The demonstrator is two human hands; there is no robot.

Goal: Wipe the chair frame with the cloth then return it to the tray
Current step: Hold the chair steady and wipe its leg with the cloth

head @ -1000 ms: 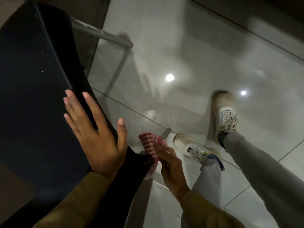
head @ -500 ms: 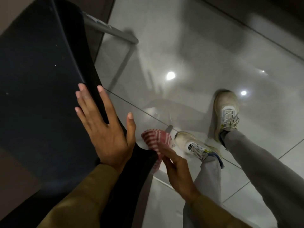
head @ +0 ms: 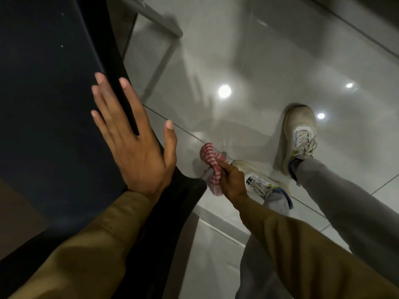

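The left hand (head: 133,145) lies flat and spread on the dark chair seat (head: 49,100), fingers pointing up the picture and toward its left, thumb held apart over the seat's black rim; its grip is wide and holds nothing. The right hand (head: 232,182) is closed on one red-and-white striped cloth (head: 212,167), bunched and wrapped about a grey metal chair leg (head: 206,177) just below the seat's near corner. The cloth's long axis runs roughly up and down the picture, its upper end rounded over the leg and its lower end hanging loose beside the wrist. The leg itself slants from the seat corner toward the floor, its far tip showing beyond the cloth. A second grey frame tube (head: 155,18) juts out from the seat's far edge at the top of the view, pointing down to the right. Two olive sleeves, two grey trouser legs and two pale laced sneakers (head: 300,134) show, the sneakers standing on glossy grey floor tiles (head: 259,61) that mirror three ceiling lights.
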